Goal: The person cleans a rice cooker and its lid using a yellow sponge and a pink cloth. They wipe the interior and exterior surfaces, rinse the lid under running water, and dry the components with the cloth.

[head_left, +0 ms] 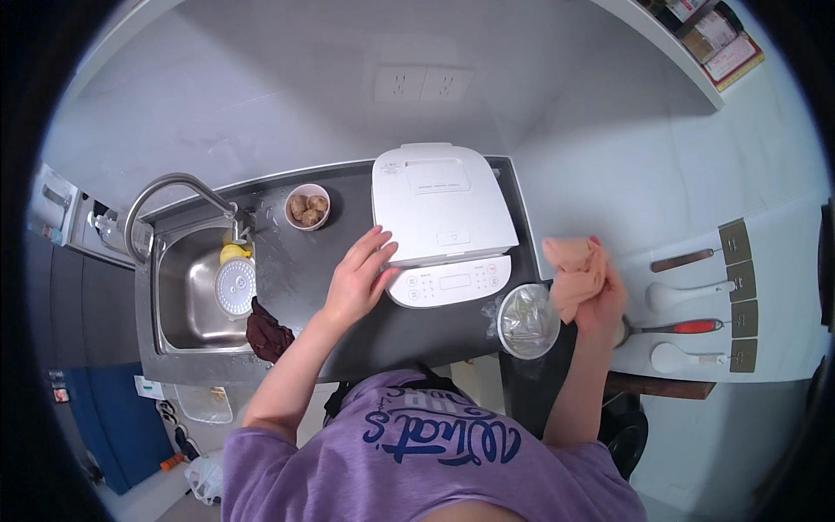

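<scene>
A white rice cooker [448, 204] with a button panel on its front stands on the dark counter, its lid down. My left hand [357, 277] lies at the cooker's front left edge, fingers stretched out and apart, holding nothing; the fingertips seem to touch its side. To the right of the cooker, my right hand [602, 300] is closed around a bunched peach-coloured cloth [574, 268]. Below that cloth is a white round bin [529, 322] lined with a clear plastic bag.
A small bowl [307, 193] of brown round pieces stands left of the cooker. Farther left are a steel sink [187, 300], a curved faucet [139, 213], a white perforated disc [236, 288] and a dark rag [268, 332]. Several utensils, including a white ladle [683, 296], hang at the right wall.
</scene>
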Demonstrator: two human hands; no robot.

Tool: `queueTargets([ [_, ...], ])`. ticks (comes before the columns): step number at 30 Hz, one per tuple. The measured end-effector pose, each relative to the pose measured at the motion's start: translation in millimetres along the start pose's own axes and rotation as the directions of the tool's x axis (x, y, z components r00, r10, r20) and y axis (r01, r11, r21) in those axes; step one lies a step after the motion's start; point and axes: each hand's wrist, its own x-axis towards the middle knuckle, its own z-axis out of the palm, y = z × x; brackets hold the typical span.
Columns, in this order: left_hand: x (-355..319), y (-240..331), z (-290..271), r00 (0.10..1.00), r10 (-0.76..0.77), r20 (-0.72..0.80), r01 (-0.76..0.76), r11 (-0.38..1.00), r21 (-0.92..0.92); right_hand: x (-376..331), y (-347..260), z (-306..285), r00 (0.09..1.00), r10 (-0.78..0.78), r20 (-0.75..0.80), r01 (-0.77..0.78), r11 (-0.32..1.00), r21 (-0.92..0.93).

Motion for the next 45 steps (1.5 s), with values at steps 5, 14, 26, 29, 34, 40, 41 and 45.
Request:
queueTargets([
  [5,-14,16,11,0.994,-0.111,0.006,0.109,0.985,0.131,51,55,27,0.943,-0.150,0.296,0.296,0.781,-0.550],
  [14,-2,45,41,0.967,-0.221,0.128,0.189,0.957,0.221,69,123,30,0.745,0.235,0.625,0.667,-0.294,-0.685],
  [26,-6,42,48,0.969,-0.216,0.122,0.195,0.967,0.165,68,119,8,0.767,0.226,0.600,0.627,-0.466,-0.625],
  [29,-7,40,49,0.973,-0.196,0.124,0.169,0.965,0.201,73,118,2,0.761,0.214,0.613,0.641,-0.399,-0.656],
  [34,-4,44,46,0.977,-0.189,0.102,0.168,0.968,0.184,196,161,73,0.787,0.226,0.574,0.616,-0.341,-0.710],
  [40,13,69,57,0.899,-0.374,0.227,0.257,0.871,0.418,151,164,62,0.817,0.201,0.541,0.576,-0.331,-0.747],
  [41,16,72,63,0.913,-0.344,0.219,0.237,0.884,0.402,147,158,58,0.803,0.190,0.565,0.594,-0.337,-0.731],
  [45,15,72,75,0.907,-0.331,0.259,0.210,0.891,0.403,168,168,81,0.745,0.169,0.645,0.640,-0.455,-0.620],
])
